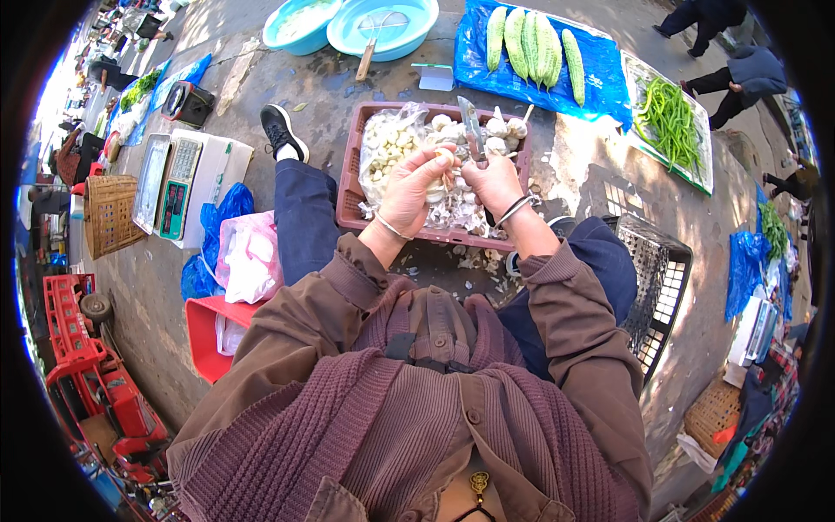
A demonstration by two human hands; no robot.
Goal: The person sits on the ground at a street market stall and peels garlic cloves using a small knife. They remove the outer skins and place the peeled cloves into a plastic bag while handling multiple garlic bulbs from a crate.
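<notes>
A garlic clove [444, 156] is pinched between the thumb and fingers of my left hand [409, 186]. Close beside it, my right hand [497, 186] grips a knife [471, 124], its blade pointing away from me and its dark handle partly hidden by the palm. Both hands are over a reddish-brown plastic crate [348, 166]. Inside the crate, a clear plastic bag [385, 147] of peeled cloves lies at the left. Whole garlic bulbs [499, 127] fill the far right part, and loose papery skins [456, 212] cover the near part.
Beyond the crate are bitter melons [536, 46] on blue plastic, green peppers [668, 121], and a basin [417, 46] with a strainer [375, 36]. A digital scale [182, 176], a pink bag [248, 251] and a red bin [209, 333] stand left. A black crate [675, 261] is right.
</notes>
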